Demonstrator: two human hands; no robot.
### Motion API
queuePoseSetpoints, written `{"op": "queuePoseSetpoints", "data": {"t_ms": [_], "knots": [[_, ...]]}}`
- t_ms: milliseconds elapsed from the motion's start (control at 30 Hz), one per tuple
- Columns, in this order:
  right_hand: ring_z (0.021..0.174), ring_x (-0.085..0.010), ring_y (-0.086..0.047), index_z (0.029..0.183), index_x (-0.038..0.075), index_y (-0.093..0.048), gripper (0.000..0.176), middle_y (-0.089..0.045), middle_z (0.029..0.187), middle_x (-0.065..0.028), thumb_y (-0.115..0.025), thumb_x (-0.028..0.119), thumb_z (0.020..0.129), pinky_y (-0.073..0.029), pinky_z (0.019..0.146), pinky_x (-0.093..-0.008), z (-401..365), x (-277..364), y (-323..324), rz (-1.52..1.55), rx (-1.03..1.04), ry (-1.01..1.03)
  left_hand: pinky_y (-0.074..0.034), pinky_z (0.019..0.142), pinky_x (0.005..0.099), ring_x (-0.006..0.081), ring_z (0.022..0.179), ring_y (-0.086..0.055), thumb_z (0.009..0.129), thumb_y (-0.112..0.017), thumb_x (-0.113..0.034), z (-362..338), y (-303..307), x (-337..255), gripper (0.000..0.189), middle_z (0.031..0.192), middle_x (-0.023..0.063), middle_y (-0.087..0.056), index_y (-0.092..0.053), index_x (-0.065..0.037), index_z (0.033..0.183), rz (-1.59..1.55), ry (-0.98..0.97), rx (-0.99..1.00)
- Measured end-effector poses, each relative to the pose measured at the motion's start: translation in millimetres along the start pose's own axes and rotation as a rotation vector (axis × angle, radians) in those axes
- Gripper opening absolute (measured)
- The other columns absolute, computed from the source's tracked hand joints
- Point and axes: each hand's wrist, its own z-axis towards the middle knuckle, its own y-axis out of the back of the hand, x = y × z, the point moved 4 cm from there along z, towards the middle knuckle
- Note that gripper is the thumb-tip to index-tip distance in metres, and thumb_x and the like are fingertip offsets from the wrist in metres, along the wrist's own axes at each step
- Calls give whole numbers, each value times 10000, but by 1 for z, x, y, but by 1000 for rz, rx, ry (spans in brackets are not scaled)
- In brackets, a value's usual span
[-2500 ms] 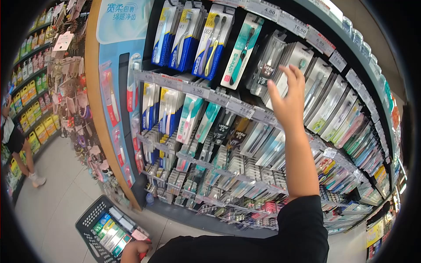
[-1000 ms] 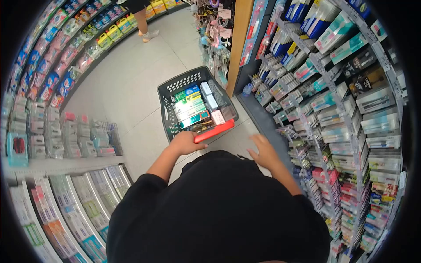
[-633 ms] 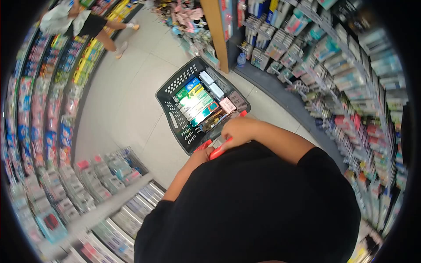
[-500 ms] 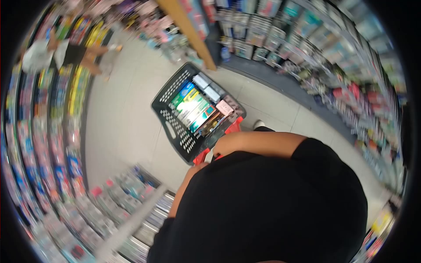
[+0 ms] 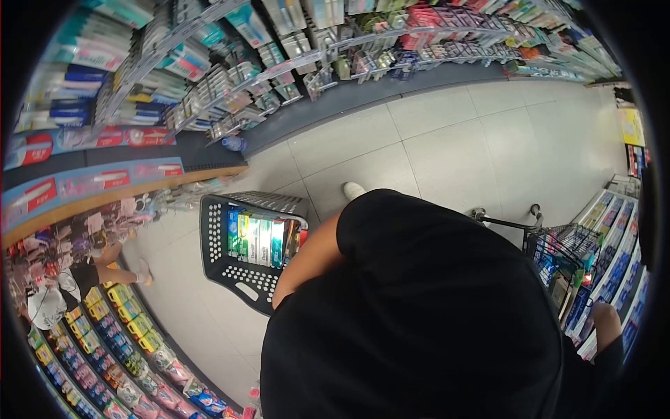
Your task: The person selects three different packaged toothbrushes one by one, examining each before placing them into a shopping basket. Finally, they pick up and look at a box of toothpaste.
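Just one bare forearm of mine, which looks like the right one, shows at the left side of my black shirt, running down toward the near end of a dark grey basket cart [image 5: 244, 293]. Its hand is hidden behind the shirt. My left hand is out of sight too. The cart has a perforated wall and a cut-out grip slot. Inside stand flat packages [image 5: 262, 241] in green, white, blue and yellow, overlapped by the forearm at their lower right. A white shoe [image 5: 354, 189] shows beyond my sleeve.
Shelves of packaged goods [image 5: 279, 66] curve along the top, with a dark base. More shelves [image 5: 132, 328] line the lower left, where a person in a white cap [image 5: 47, 307] stands. At right are a wire trolley [image 5: 562, 244] and a dark-sleeved forearm [image 5: 606, 321].
The view has swung round, so the cart now lies further left and the shelves run across the top. My hands and the red handle parts, seen before, are now hidden.
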Motion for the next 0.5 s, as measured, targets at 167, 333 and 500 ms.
{"op": "queuePoseSetpoints", "data": {"t_ms": [167,333,500], "knots": [[742,-299,-608,852,-8,-666,389,-641,804,-179,-579,368,806,-476,648,-403,3,-4,-4,-36,15,46,-455,625,298,171,707,-591,720,-701,-154,-8,3,5,224,719,102,-619,-619,14,843,10,-20,-69],[711,-289,-606,833,-14,-668,402,-641,774,-175,-590,379,805,-476,626,-394,9,-5,-15,-62,84,104,-452,615,288,149,697,-581,719,-704,-143,-25,3,20,220,715,92,-618,-621,25,834,18,-63,-159],[612,-232,-571,732,-13,-655,464,-617,679,-123,-615,445,795,-460,565,-353,-24,-3,-10,373,146,-108,-449,605,279,127,687,-571,718,-707,-133,-43,-2,24,216,712,82,-616,-623,35,825,48,-237,-278]]}}
